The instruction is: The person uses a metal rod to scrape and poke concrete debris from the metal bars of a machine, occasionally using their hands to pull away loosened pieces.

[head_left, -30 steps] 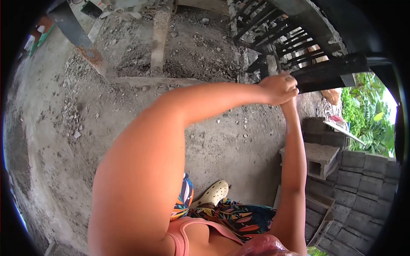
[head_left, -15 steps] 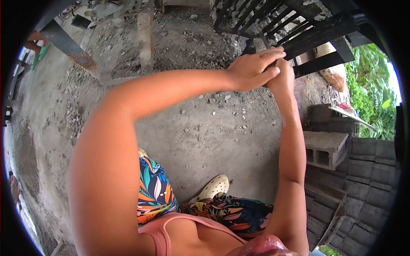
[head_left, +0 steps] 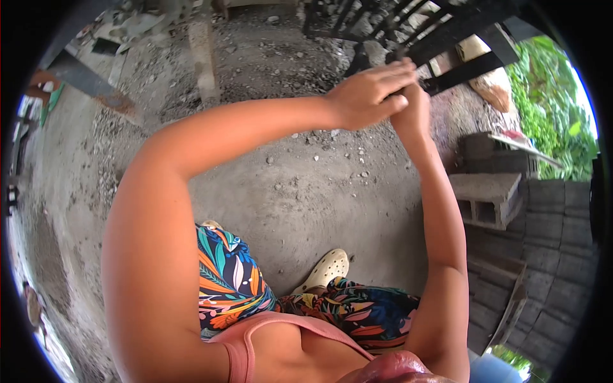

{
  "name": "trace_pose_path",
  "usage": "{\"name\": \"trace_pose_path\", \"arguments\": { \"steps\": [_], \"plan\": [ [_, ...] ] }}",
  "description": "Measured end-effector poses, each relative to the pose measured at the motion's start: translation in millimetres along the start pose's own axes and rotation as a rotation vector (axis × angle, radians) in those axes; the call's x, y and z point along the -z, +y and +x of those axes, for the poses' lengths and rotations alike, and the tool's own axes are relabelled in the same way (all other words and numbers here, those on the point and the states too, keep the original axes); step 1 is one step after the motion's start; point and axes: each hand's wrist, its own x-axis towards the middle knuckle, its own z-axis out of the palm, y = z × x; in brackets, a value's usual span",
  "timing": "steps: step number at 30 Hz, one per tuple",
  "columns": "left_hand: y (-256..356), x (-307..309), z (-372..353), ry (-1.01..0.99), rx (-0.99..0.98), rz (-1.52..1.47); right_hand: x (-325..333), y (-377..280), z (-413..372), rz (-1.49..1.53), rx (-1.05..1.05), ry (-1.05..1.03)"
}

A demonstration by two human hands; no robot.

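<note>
My left hand (head_left: 365, 97) reaches across from the left with its fingers stretched out and its thumb apart. Its fingertips lie over or just beside my right hand (head_left: 410, 110); whether they touch is hard to tell. My right hand looks closed, its fingers mostly hidden behind the left hand and its own back. Anything inside it cannot be made out. Just beyond both hands is a black slatted metal frame (head_left: 447, 41), tilted, with its near bars close to the fingertips.
Rubble and small stones cover the concrete floor (head_left: 255, 204). Hollow blocks (head_left: 485, 191) are stacked at right, beside a large stone (head_left: 491, 92) and green plants. A metal post (head_left: 89, 80) and a wooden board (head_left: 203, 57) stand left. Part of another person (head_left: 41, 83) shows at far left.
Both hands have shifted slightly left and up in view, along with the frame and background. My left hand's thumb sits a little farther from the right wrist.
</note>
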Motion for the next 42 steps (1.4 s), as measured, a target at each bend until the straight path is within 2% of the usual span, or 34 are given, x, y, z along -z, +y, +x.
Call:
{"name": "trace_pose_path", "arguments": {
  "steps": [1,2,6,8,10,12,13,14,16,18,20,23,25,28,30,33,36,40,42],
  "plan": [
    [-14.9,-8.8,-5.3,-0.092,0.115,-0.003,-4.1,4.0,6.5,0.002,-0.13,-0.148],
    [-13.3,-5.8,-8.5,-0.12,0.218,-0.146,-2.8,-3.3,11.9,0.009,-0.252,-0.292],
    [-1.0,11.5,0.8,-0.079,0.088,-0.155,28.3,-31.7,11.2,-0.012,-0.285,-0.229],
    [7.9,14.7,-0.2,-0.11,0.049,-0.148,33.9,-37.4,0.4,-0.043,-0.174,-0.134],
    [12.1,16.1,-0.2,-0.082,-0.053,-0.086,29.6,-37.9,-8.8,-0.068,-0.176,-0.115],
    [2.8,9.3,-5.9,-0.166,-0.03,-0.095,9.4,-14.9,-4.3,-0.014,-0.252,-0.226],
    [1.5,5.7,-7.2,-0.187,0.097,-0.163,12.7,-17.6,2.5,0.005,-0.322,-0.307],
    [-1.7,3.3,-7.3,-0.211,0.225,-0.225,17.2,-19.3,4.6,0.014,-0.332,-0.291],
    [-0.3,2.5,-4.0,-0.201,0.166,-0.234,31.1,-22.3,10.1,0.021,-0.296,-0.291],
    [13.6,8.7,3.2,-0.183,0.201,-0.273,46.3,-32.0,1.4,0.035,-0.301,-0.26],
    [13.1,9.8,7.0,-0.197,0.155,-0.258,52.0,-36.6,-3.8,0.0,-0.194,-0.113],
    [11.8,10.7,6.5,-0.18,0.095,-0.218,35.4,-22.9,7.2,0.039,-0.284,-0.191],
    [3.4,0.7,3.5,-0.219,0.337,-0.312,25.8,-15.2,14.5,0.113,-0.336,-0.272],
    [4.4,-0.4,-3.0,-0.182,0.347,-0.249,24.5,-13.4,22.0,0.155,-0.299,-0.167],
    [5.7,2.6,-4.4,-0.195,0.323,-0.258,33.8,-11.9,20.8,0.092,-0.327,-0.248],
    [3.2,5.6,-7.0,-0.184,0.177,-0.121,40.3,-12.6,9.4,0.12,-0.272,-0.194],
    [5.6,7.9,-10.9,-0.188,0.134,-0.022,43.4,-17.8,4.4,0.098,-0.226,-0.185],
    [10.7,7.3,-5.9,-0.239,0.152,-0.005,38.7,-4.6,4.2,0.103,-0.09,-0.065],
    [11.2,3.2,-3.8,-0.266,0.152,0.01,51.3,-4.2,6.4,0.07,-0.135,-0.159]
  ]
}}
